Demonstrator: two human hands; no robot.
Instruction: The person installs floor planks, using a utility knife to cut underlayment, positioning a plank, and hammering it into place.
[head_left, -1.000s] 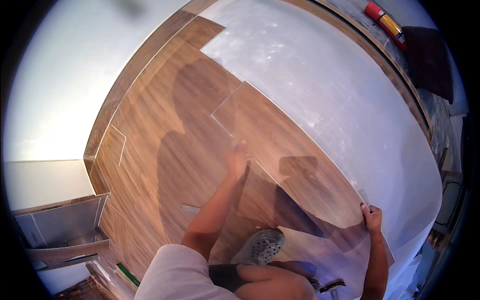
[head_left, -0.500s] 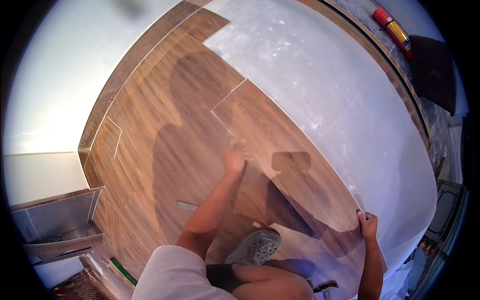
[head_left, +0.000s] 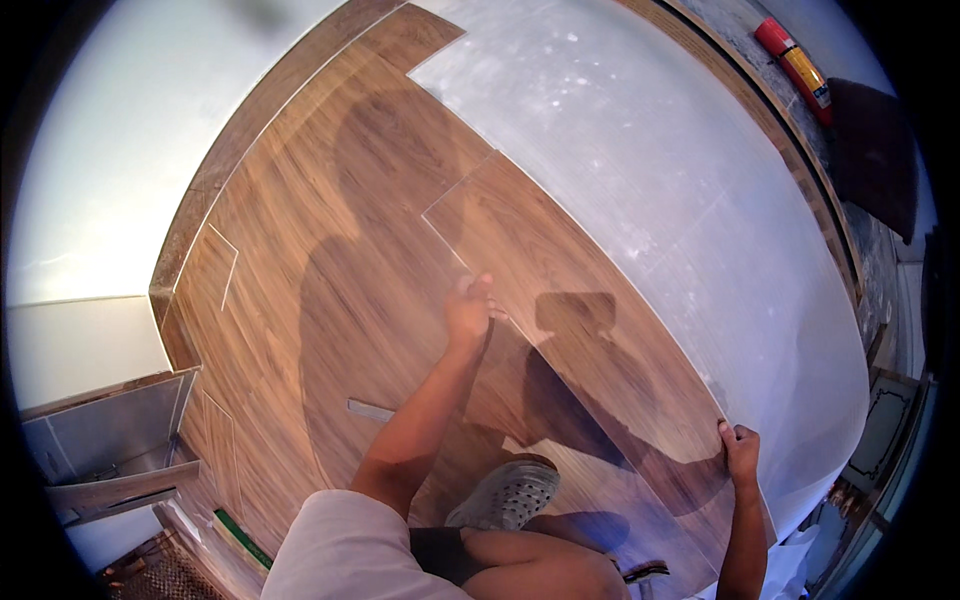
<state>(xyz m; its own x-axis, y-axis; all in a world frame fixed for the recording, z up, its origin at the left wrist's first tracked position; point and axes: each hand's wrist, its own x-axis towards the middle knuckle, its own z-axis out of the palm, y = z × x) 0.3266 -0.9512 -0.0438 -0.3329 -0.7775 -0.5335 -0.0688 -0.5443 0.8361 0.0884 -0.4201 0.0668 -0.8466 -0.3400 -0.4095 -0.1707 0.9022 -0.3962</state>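
A long wood-look floor plank (head_left: 560, 245) runs slantwise along the right edge of the laid wood-look flooring (head_left: 270, 200). My left hand (head_left: 470, 308) is at the plank's inner long edge, its fingers bent over that edge. Nearer me, a dark wedge-shaped gap lies along the same edge. My right hand (head_left: 741, 452) grips the plank's outer edge at the near right, thumb on top. The far short end of the plank lies close against the neighbouring board, with only a thin line between them.
Pale sheet underlay (head_left: 640, 150) covers the floor right of the plank. A small grey strip (head_left: 370, 409) lies beside my left forearm. My shoe (head_left: 508, 495) is on the floor between my arms. Far right are a red cylinder (head_left: 793, 65) and a dark cushion-like thing (head_left: 872, 150).
The white gap at the plank's far short end has narrowed to a thin line. Both hands keep their places on the plank; the view has shifted slightly.
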